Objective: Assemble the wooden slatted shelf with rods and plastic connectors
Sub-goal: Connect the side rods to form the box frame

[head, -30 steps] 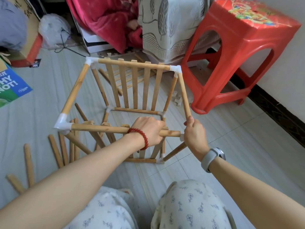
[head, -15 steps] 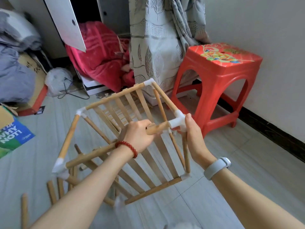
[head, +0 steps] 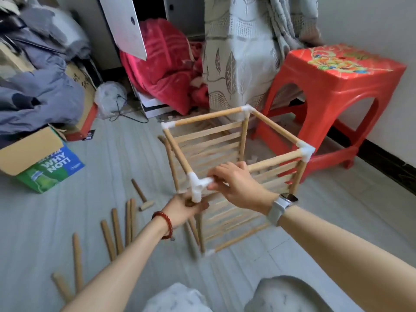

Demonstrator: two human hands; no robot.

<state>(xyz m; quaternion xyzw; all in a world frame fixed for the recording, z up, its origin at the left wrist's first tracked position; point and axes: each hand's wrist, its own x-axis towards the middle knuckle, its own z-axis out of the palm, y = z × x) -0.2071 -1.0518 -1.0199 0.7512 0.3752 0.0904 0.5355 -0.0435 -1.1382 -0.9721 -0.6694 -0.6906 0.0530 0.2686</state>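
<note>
The wooden shelf frame, a box of rods joined by white plastic connectors with slatted panels on two sides, stands on the floor in the middle of the view. My right hand grips the near top rod just right of the nearest white corner connector. My left hand holds the frame right below that connector, around the upright rod. Loose wooden rods lie on the floor to the left.
A red plastic stool stands close behind the frame on the right, against the wall. A green and blue cardboard box sits at left. Curtain, red blanket and piled clothes fill the back. My knees show at the bottom edge.
The frame has been turned and set upright on the floor. My left hand slid from the top rod to below the near corner connector; my right hand moved onto the top rod.
</note>
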